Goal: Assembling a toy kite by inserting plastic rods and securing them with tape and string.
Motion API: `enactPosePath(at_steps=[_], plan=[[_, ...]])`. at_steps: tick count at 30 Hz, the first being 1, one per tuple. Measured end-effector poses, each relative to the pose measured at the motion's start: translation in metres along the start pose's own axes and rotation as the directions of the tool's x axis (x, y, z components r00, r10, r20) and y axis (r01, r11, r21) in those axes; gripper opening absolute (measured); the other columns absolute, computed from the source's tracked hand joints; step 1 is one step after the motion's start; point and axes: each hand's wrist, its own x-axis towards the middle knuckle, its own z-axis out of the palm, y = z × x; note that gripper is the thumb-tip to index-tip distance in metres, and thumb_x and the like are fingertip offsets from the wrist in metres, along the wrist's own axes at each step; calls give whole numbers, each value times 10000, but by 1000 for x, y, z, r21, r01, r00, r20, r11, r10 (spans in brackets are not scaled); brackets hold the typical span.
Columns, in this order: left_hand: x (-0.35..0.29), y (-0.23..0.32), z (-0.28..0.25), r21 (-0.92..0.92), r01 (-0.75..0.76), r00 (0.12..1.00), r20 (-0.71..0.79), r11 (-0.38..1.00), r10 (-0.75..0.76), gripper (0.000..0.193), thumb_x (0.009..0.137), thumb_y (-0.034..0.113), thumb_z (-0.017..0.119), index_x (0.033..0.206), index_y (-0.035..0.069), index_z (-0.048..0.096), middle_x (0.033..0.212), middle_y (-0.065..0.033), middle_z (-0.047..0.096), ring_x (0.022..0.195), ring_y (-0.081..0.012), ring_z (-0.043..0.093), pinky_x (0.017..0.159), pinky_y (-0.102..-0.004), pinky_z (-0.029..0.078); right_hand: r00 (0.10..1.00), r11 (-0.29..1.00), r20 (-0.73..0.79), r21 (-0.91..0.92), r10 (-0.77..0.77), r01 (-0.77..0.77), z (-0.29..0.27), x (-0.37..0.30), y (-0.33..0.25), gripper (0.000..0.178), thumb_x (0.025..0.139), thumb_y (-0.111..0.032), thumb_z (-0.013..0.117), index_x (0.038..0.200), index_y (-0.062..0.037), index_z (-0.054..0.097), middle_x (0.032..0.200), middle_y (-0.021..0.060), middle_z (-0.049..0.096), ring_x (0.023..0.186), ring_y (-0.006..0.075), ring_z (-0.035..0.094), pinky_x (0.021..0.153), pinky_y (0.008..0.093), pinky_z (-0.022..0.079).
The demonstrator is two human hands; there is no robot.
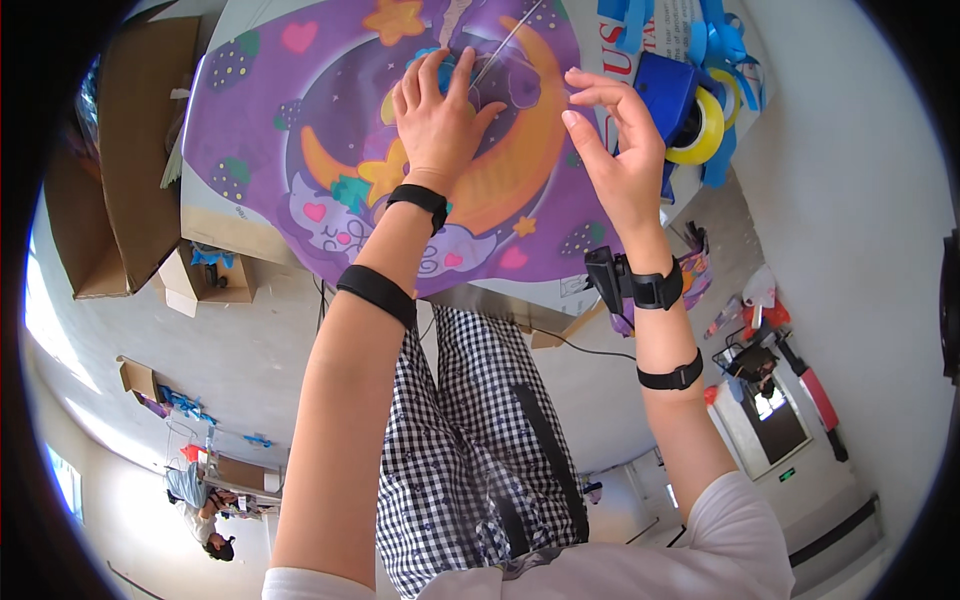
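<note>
A flat purple printed sheet, glossy like a deflated foil balloon, is spread over the table. It carries orange moons, stars, hearts and clouds. My left hand lies on its upper middle with fingers spread, palm down. Beside those fingertips a thin pale stick or tube slants across the sheet; whether the hand touches it I cannot tell. Over the sheet's right edge my right hand is raised, thumb and fingers apart, with nothing visible between them. Nearest to it stands a blue tape dispenser with a yellow roll.
Blue strips hang around the dispenser at the table's right. A large cardboard box stands at the left, with a smaller open box below it. A cable runs near my right arm. Another person is far off, lower left.
</note>
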Motion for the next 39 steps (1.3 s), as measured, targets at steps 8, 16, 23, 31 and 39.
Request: enactPosePath(at_steps=[8,16,23,31,39], plan=[[24,11,6,-170,-113,993,25,979,119,798,743,400,837,1408,75,540,1531,-83,451,1453,-298,371,1197,-480,307,998,997,58,-68,-19,23,11,5,-6,159,869,-6,690,1017,-34,639,1141,112,713,1125,274,671,965,352,514],[28,13,8,-172,-41,999,15,984,45,808,719,318,852,1412,72,518,1497,-38,488,1435,-265,403,1186,-452,340,995,996,86,-63,-59,64,19,-7,-17,148,872,18,687,1007,-31,652,1125,107,723,1164,270,664,980,363,508],[29,12,9,-215,-34,999,-7,976,33,814,720,387,849,1411,109,523,1491,-18,506,1424,-276,416,1162,-459,359,975,964,113,-165,-194,211,22,-27,-26,147,819,-7,728,943,-55,667,1058,72,744,1046,259,697,902,387,513],[28,10,10,-197,-46,999,-5,979,46,845,713,398,854,1429,108,511,1503,-18,499,1424,-266,418,1161,-449,360,945,946,160,-111,-286,305,11,-58,-63,180,798,-9,735,935,-81,643,992,53,752,940,219,723,784,355,501],[29,11,4,-252,-74,997,-16,965,72,844,737,329,852,1452,82,478,1515,-68,484,1429,-301,409,1178,-473,338,986,985,-9,-30,-168,168,0,-42,-60,222,813,36,733,1002,-31,639,1013,105,737,916,239,703,777,330,518]])
